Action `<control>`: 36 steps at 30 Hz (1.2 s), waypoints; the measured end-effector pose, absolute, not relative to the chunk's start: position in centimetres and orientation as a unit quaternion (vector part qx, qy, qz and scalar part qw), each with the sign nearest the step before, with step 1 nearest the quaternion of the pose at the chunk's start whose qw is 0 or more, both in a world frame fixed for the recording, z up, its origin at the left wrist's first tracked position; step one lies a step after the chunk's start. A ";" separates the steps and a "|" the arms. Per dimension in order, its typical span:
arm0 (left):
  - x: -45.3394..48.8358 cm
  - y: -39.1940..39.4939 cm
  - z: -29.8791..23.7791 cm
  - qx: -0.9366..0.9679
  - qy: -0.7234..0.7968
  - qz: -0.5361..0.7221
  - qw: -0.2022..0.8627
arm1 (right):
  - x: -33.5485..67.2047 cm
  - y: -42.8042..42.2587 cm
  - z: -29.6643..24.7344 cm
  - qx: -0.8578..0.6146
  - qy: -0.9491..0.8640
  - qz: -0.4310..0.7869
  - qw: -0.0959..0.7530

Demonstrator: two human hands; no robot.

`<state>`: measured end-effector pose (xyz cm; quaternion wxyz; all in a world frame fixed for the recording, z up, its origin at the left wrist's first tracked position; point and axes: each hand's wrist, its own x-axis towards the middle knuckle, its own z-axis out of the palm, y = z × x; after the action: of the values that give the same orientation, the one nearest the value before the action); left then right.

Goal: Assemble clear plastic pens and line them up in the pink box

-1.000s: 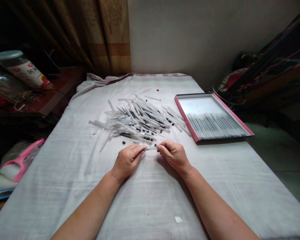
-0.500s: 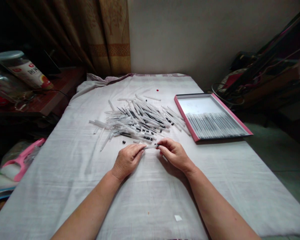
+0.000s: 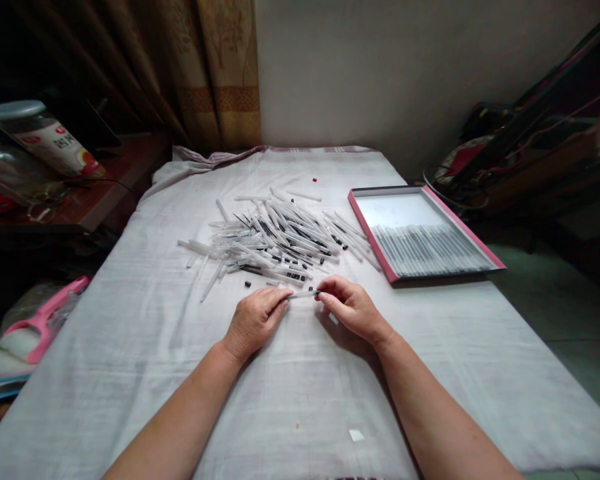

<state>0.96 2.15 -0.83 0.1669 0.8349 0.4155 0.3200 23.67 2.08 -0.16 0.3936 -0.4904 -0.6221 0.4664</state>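
Observation:
Between my hands a slim clear pen (image 3: 303,295) lies nearly level, just above the cloth. My left hand (image 3: 257,316) is closed around its left end. The fingertips of my right hand (image 3: 349,307) pinch the dark right end. Just beyond my hands spreads a loose pile of clear pen parts (image 3: 280,233), with dark refills and small black pieces among them. One small black piece (image 3: 248,284) sits apart, near my left hand. To the right stands a shallow pink-edged box (image 3: 385,261), holding a row of pens (image 3: 430,250) in its near half.
The table wears a white cloth (image 3: 155,400). A tiny red piece (image 3: 315,179) lies beyond the pile, and a white scrap (image 3: 357,435) near the front. At left are a side table with a lidded jar (image 3: 60,143) and a pink handle (image 3: 45,320). A wall stands behind.
My right hand has shifted very slightly right along the pen, so a little more of the clear barrel shows between my hands. The pile and the box look the same.

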 end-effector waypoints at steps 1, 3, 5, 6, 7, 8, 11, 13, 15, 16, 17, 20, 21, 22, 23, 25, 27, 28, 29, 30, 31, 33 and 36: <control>1.0 2.2 -0.8 0.835 0.416 0.320 0.167 | 23.6 2.1 -0.1 -0.496 -0.627 0.454 0.392; 1.0 2.1 -0.8 0.835 0.418 0.318 0.168 | 23.5 2.1 -0.1 -0.512 -0.643 0.419 0.386; 1.1 2.1 -0.8 0.834 0.419 0.317 0.169 | 23.5 2.1 -0.1 -0.522 -0.661 0.388 0.375; 1.1 2.1 -0.8 0.833 0.420 0.318 0.169 | 23.6 2.1 -0.2 -0.524 -0.666 0.381 0.370; 1.1 2.1 -0.8 0.833 0.420 0.318 0.169 | 23.6 2.1 -0.3 -0.524 -0.666 0.384 0.367; 1.1 2.1 -0.8 0.833 0.420 0.319 0.169 | 23.7 2.1 -0.4 -0.522 -0.660 0.398 0.367; 1.0 2.1 -0.8 0.834 0.418 0.320 0.166 | 24.1 2.1 -0.6 -0.499 -0.624 0.465 0.382; 1.0 2.2 -0.9 0.834 0.417 0.321 0.163 | 24.1 2.1 -0.7 -0.487 -0.617 0.477 0.393; 1.0 2.2 -0.9 0.834 0.416 0.323 0.163 | 24.0 2.1 -0.7 -0.492 -0.630 0.452 0.397; 1.0 2.2 -0.9 0.834 0.416 0.323 0.163 | 23.9 2.1 -0.6 -0.498 -0.639 0.434 0.395; 1.0 2.2 -0.8 0.834 0.415 0.323 0.164 | 23.8 2.1 -0.6 -0.505 -0.647 0.416 0.391; 1.1 2.2 -0.8 0.834 0.416 0.321 0.167 | 23.7 2.0 -0.4 -0.520 -0.670 0.380 0.370; 1.1 2.1 -0.7 0.834 0.417 0.320 0.168 | 23.7 2.0 -0.3 -0.522 -0.670 0.377 0.368; 1.1 2.1 -0.7 0.834 0.417 0.319 0.168 | 23.8 2.0 -0.3 -0.523 -0.666 0.382 0.370; 1.1 2.1 -0.7 0.834 0.418 0.319 0.168 | 23.8 2.0 -0.2 -0.521 -0.659 0.395 0.373; 1.1 2.1 -0.8 0.834 0.419 0.317 0.168 | 24.0 2.0 -0.2 -0.511 -0.640 0.430 0.381; 1.0 2.2 -0.8 0.834 0.421 0.315 0.166 | 24.0 2.0 -0.2 -0.498 -0.635 0.448 0.385; 1.0 2.2 -0.8 0.834 0.421 0.314 0.166 | 24.0 2.0 -0.2 -0.496 -0.639 0.444 0.385; 1.0 2.2 -0.8 0.835 0.422 0.314 0.166 | 24.0 2.0 -0.2 -0.498 -0.646 0.433 0.383; 1.0 2.2 -0.8 0.835 0.421 0.312 0.166 | 23.9 2.0 -0.2 -0.505 -0.655 0.416 0.380; 1.0 2.2 -0.8 0.836 0.420 0.311 0.166 | 23.9 2.1 -0.2 -0.512 -0.663 0.398 0.374; 1.0 2.2 -0.8 0.837 0.419 0.310 0.167 | 23.9 2.1 -0.2 -0.522 -0.676 0.374 0.362; 1.0 2.1 -0.8 0.836 0.421 0.309 0.167 | 24.1 2.1 -0.2 -0.518 -0.683 0.372 0.356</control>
<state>1.01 2.14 -0.80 0.1674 0.8361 0.4209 0.3094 24.06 2.08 -0.19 0.3559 -0.5178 -0.6831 0.3721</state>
